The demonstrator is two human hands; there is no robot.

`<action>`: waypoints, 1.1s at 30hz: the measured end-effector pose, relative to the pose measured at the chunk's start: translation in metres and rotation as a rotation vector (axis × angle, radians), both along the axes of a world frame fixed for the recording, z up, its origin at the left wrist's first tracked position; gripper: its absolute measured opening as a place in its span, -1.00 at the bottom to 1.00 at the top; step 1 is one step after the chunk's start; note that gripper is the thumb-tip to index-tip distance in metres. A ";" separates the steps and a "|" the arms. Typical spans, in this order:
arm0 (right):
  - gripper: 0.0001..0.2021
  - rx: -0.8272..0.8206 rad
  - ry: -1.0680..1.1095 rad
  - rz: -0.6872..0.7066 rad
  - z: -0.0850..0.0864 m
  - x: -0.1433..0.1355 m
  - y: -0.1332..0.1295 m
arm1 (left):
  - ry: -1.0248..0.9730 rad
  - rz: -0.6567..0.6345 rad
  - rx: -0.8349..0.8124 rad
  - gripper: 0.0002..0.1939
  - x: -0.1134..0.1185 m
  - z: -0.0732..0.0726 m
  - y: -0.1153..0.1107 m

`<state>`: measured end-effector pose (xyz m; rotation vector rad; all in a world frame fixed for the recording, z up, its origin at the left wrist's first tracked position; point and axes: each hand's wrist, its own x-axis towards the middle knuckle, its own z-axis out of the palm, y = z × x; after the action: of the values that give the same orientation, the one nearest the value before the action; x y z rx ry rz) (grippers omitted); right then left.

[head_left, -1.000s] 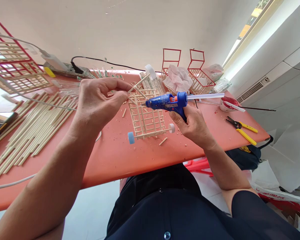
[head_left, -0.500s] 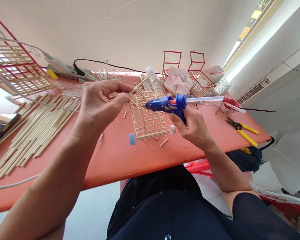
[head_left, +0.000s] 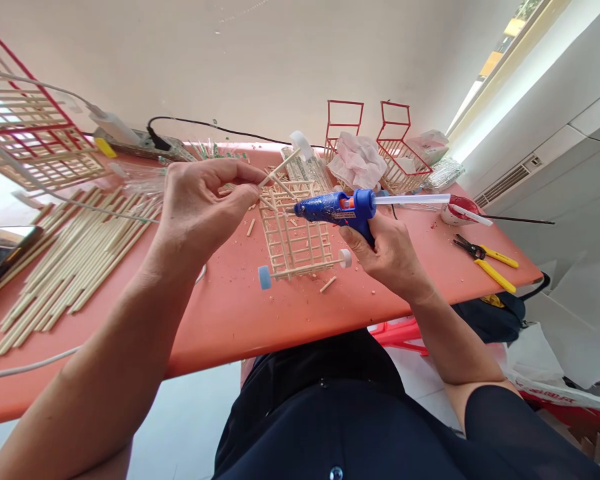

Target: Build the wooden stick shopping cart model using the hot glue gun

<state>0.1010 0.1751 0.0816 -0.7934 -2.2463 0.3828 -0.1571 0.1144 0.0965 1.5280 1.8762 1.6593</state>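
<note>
We pinch thin wooden stick (head_left: 283, 168) in left fingers (head_left: 244, 197); stick frame (head_left: 288, 247) stands just right of them. Our right fingers (head_left: 355, 241) clasp glue gun (head_left: 325, 208). Step seems gluing; next move probably calls for steady stick.

The stick frame (head_left: 287, 243) stands near the centre of the table (head_left: 220, 327). The left hand (head_left: 207, 203) is located at its left rear; the glue gun (head_left: 335, 207), in the right hand (head_left: 393, 253), extends across its rear section from the right. Loose sticks (head_left: 77, 257) lie to the left. Pliers (head_left: 480, 253) lie to the right, before the cup (head_left: 457, 212). Behind the frame, a tissue wad (head_left: 357, 160) sits beside a rack (head_left: 399, 175).
</note>
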 end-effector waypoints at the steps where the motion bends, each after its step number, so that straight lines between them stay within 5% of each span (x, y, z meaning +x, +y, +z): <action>1: -0.49 0.010 0.002 0.005 0.000 0.000 0.000 | -0.002 -0.001 0.001 -0.76 0.000 0.000 0.000; 33: -0.50 0.143 -0.031 -0.007 -0.003 0.005 -0.003 | -0.037 -0.013 0.043 -0.72 0.003 0.001 0.001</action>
<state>0.1060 0.1719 0.0787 -0.7368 -2.2700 0.2045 -0.1538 0.1156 0.0977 1.5116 1.8195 1.7212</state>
